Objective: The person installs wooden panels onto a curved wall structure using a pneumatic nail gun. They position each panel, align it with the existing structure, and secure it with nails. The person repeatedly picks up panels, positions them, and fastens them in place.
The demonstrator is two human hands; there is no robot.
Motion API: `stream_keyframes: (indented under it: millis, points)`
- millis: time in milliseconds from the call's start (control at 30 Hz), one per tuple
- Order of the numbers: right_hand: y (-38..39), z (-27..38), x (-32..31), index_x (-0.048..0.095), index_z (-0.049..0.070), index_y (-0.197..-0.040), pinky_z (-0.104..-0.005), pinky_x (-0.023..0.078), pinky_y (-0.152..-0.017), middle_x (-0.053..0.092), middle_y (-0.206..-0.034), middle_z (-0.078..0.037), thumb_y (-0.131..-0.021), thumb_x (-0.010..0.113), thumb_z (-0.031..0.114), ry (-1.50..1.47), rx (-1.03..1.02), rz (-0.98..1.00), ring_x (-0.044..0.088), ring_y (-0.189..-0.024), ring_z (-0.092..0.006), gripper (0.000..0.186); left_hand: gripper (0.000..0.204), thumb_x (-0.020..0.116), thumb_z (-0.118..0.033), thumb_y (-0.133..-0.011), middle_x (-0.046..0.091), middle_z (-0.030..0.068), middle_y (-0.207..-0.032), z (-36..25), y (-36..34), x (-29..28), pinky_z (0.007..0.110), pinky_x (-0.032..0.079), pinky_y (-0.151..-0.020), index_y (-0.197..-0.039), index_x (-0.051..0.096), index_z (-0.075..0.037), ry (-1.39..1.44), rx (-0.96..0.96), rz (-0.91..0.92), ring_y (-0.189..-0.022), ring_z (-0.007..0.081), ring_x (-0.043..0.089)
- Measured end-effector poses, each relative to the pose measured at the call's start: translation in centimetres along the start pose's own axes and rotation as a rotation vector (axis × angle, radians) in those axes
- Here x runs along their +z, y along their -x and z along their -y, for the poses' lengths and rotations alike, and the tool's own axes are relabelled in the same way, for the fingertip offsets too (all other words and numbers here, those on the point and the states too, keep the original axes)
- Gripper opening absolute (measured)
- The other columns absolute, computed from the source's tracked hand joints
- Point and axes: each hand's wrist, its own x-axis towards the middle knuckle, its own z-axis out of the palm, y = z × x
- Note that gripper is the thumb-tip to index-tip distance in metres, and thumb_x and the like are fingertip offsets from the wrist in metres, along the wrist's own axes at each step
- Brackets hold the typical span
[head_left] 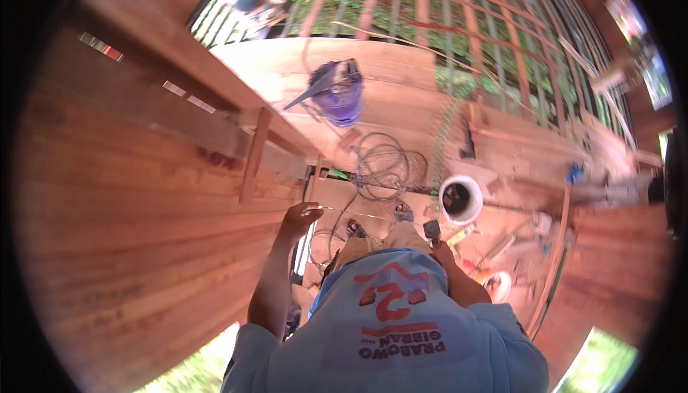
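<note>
My left hand (301, 217), fingers curled, pinches a thin pale strip or line (358, 214) near the edge of the wooden wall on the left; it stretches toward my right side. My right hand (441, 248) grips a dark, squarish object (431, 229), possibly a tape measure; its detail is too small to tell. My sandalled feet (403, 211) stand on boards below. Just ahead of them lies a loose coil of dark cable (380, 167), with a small green-handled item (339, 174) beside it.
A purple bucket (344, 106) holding a saw stands on planks (401, 60) ahead, with slatted joists over greenery beyond. A white bucket (469, 199), scattered tools and a long board (555, 271) lie to the right. Timber walls (129, 214) flank me, with a beam upper left.
</note>
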Motion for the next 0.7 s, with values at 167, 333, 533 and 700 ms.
stream_keyframes:
  millis: [167, 333, 533, 700]
  points:
    - [-5.1, 2.9, -6.1, 0.066, 0.001, -0.117, -0.0495, 0.054, -0.082, 0.07, -0.096, -0.028, -0.09, 0.061, 0.046, 0.18, -0.287, 0.081, 0.068, -0.096, -0.046, 0.053, 0.044, 0.078, -0.034, -0.089, 0.074, 0.0156, -0.106, 2.2, 3.8, 4.3, 0.035, 0.055, -0.083, -0.115, 0.072, 0.001, -0.034, -0.07, -0.222, -0.098, 0.0193, 0.069]
    - [-12.6, 6.2, -12.2, 0.065, 0.001, -0.119, -0.0495, 0.055, -0.081, 0.07, -0.092, -0.026, -0.091, 0.061, 0.04, 0.321, -0.443, 0.332, 0.068, -0.091, -0.0456, 0.047, 0.047, 0.076, -0.041, -0.081, 0.074, 0.0196, -0.101, 2.7, 7.7, 9.7, 0.042, 0.056, -0.086, -0.109, 0.074, -0.003, 0.091, -0.241, -0.389, -0.095, 0.0328, 0.071]
    - [-22.2, 10.7, -14.8, 0.064, 0.002, -0.121, -0.0496, 0.055, -0.08, 0.07, -0.087, -0.023, -0.093, 0.06, 0.031, 0.72, -0.772, 0.508, 0.069, -0.085, -0.045, 0.041, 0.046, 0.073, -0.042, -0.083, 0.074, 0.0196, -0.1, 7.0, 13.9, 18.8, 0.044, 0.055, -0.088, -0.109, 0.075, -0.005, 0.12, -0.274, -0.914, -0.095, 0.0363, 0.071]
    - [-19.5, 19.4, -13.7, 0.064, 0.004, -0.123, -0.0432, 0.054, -0.083, 0.069, -0.098, -0.016, -0.092, 0.055, 0.016, 0.584, -0.602, 0.598, 0.067, -0.092, -0.034, 0.034, 0.041, 0.071, -0.041, -0.085, 0.075, 0.0185, -0.103, 11.0, 21.9, 24.3, 0.042, 0.055, -0.09, -0.108, 0.077, -0.007, 0.445, -0.565, -0.93, -0.1, 0.0322, 0.072]
